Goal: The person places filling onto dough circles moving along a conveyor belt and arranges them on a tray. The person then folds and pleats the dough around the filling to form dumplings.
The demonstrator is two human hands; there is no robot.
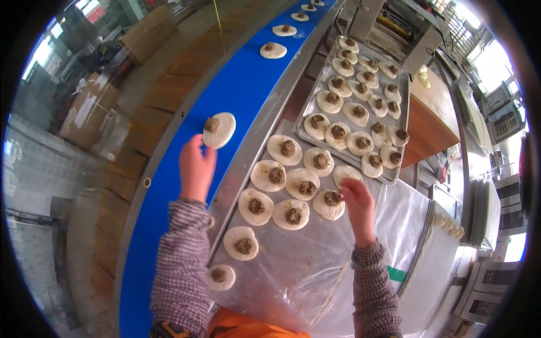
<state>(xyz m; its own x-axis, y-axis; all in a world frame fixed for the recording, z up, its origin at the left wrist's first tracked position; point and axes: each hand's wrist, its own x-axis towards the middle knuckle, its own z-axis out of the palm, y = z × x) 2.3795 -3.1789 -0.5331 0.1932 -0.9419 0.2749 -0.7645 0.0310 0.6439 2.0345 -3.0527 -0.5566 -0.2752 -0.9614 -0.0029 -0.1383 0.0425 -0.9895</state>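
On the blue conveyor belt (169, 225) lies a flat white dough round (225, 129) with a lump of brown filling (212, 124) at its left edge. My left hand (196, 172) is at its lower left, thumb and fingers apart, the thumb at the dough's edge. Over the plastic-covered table, the fingers of my right hand (359, 205) are pinched together at a lump of dark filling (332, 198). That lump sits off centre on a dough round (328, 209). Several more filled rounds lie beside it, such as one dough round (291, 220) to the left.
A metal tray (389, 179) full of filled dough rounds stands beyond my right hand. More rounds lie farther up the belt, one a dough round (273, 50). A machine (389, 34) stands at the far end, cardboard boxes (87, 112) at the left. Clear plastic sheeting (304, 270) covers the table.
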